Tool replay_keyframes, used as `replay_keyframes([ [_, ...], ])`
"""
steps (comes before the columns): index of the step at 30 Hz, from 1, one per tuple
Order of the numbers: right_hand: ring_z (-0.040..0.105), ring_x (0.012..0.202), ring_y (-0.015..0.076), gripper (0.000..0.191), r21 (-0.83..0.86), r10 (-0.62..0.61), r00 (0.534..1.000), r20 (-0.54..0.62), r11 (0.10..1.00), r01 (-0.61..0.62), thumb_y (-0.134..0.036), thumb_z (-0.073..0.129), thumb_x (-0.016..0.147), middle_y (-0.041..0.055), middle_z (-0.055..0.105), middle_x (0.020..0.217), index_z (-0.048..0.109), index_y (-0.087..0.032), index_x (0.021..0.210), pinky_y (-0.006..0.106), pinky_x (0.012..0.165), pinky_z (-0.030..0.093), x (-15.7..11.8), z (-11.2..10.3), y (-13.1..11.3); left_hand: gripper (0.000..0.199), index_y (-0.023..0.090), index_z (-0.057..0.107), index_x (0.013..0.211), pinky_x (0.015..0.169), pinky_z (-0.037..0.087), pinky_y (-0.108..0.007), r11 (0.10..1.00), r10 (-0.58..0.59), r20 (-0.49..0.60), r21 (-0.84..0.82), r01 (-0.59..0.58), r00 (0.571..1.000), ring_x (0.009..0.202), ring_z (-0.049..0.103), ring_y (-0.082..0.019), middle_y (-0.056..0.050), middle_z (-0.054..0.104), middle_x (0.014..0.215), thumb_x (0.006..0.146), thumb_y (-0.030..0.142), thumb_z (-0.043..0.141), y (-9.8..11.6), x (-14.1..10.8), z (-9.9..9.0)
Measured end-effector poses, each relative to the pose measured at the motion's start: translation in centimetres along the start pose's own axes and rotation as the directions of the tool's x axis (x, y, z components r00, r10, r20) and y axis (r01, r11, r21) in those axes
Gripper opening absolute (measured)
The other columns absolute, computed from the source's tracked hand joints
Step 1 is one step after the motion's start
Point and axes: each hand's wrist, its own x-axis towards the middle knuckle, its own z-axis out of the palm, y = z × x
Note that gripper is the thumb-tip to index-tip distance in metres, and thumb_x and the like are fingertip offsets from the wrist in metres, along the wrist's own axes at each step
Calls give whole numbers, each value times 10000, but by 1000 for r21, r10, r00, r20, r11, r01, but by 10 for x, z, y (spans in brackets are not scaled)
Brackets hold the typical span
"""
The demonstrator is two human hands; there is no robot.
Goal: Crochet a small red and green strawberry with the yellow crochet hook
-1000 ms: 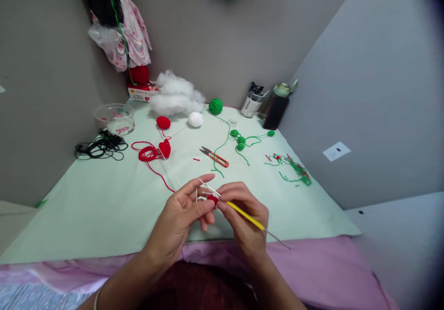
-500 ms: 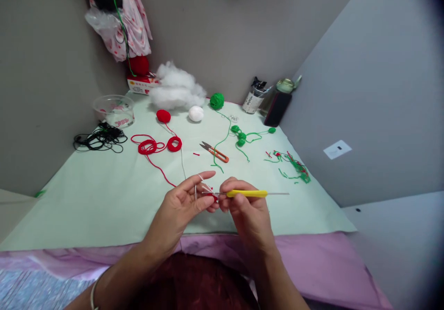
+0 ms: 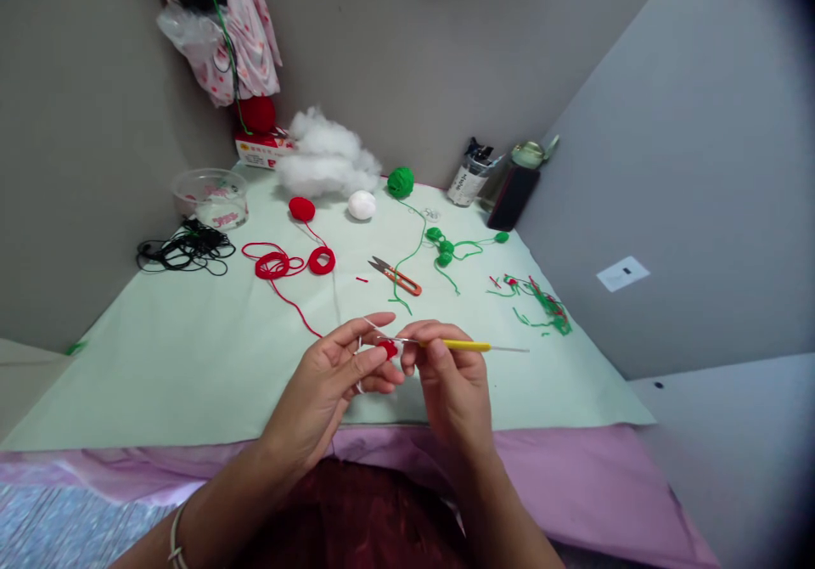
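Observation:
Between thumb and fingers, my left hand (image 3: 337, 363) pinches a small red and white crochet piece (image 3: 390, 349). White yarn is looped round the fingers of that hand. My right hand (image 3: 449, 369) is closed on a yellow-handled crochet hook (image 3: 464, 346), whose metal tip lies at the top of the piece. The two hands are close together near the table's front edge. Red yarn (image 3: 296, 309) runs from the coils on the table toward my left hand. Exactly how the hook tip sits in the stitches is too small to tell.
Orange-handled snips (image 3: 398, 278) lie beyond my hands. Red yarn rings (image 3: 322, 261), black cord (image 3: 188, 249) and a clear tub (image 3: 210, 199) are at left. White stuffing (image 3: 328, 157) sits at the back. Green pieces (image 3: 444, 249) and yarn scraps (image 3: 548, 306) lie at right.
The crochet piece has turned and risen slightly, showing more red and white. The hook has shifted up a little with my right hand, and my left fingers have changed position around the yarn.

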Motion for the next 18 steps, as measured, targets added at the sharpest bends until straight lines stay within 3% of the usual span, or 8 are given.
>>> replay_keyframes([
  [5, 559, 587, 89, 167, 176, 132, 991, 2, 976, -131, -411, 761, 921, 11, 753, 871, 764, -247, 891, 227, 581, 494, 4, 0, -1, 279, 234, 823, 1087, 703, 588, -219, 1000, 12, 32, -5, -12, 999, 722, 729, -119, 2, 720, 866, 817, 276, 882, -3, 0, 0],
  [9, 569, 579, 100, 229, 147, 133, 991, 13, 980, -134, -454, 714, 953, 14, 747, 835, 722, -236, 882, 235, 570, 487, 3, -4, -3, 249, 243, 822, 1091, 735, 581, -227, 998, 37, 40, 47, -38, 999, 735, 708, -110, 5, 710, 866, 849, 292, 853, -3, 0, 1],
  [15, 669, 708, 141, 200, -79, -66, 995, 74, 994, 72, -352, 581, 1048, 38, 757, 929, 728, -240, 973, 294, 671, 542, -4, -8, -8, 260, 261, 805, 1138, 786, 578, -251, 981, 107, 41, 160, -112, 993, 748, 694, -116, 13, 695, 843, 883, 316, 818, -4, -2, -4],
  [18, 697, 769, 160, 209, -286, -226, 964, 139, 923, 258, -253, 519, 1070, 41, 757, 968, 723, -247, 1029, 330, 724, 573, -9, -9, -12, 272, 289, 794, 1178, 825, 577, -257, 963, 151, 49, 220, -158, 987, 783, 704, -120, 22, 694, 861, 908, 318, 795, -7, -2, -9],
])
